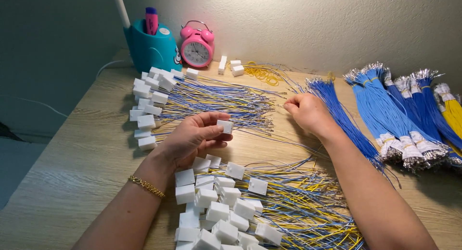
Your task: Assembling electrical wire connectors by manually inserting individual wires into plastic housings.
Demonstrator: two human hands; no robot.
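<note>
My left hand (192, 137) pinches white connector (224, 126), thumb and fingers. Right hand (308, 113) pinches blue wire (337, 110) at loose bundle. Finished harnesses (250, 206) below.

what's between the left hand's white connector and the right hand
In the head view, between the white connector pinched in the left hand and the right hand lie the loose ends of blue and yellow wires on the wooden table.

wooden table (86, 163) carries white connector blocks with blue and yellow wires (240, 206), another such heap (192, 98), bundled blue wires (394, 120), yellow rubber bands (262, 74), pink alarm clock (197, 47), teal pen holder (151, 50).
</note>
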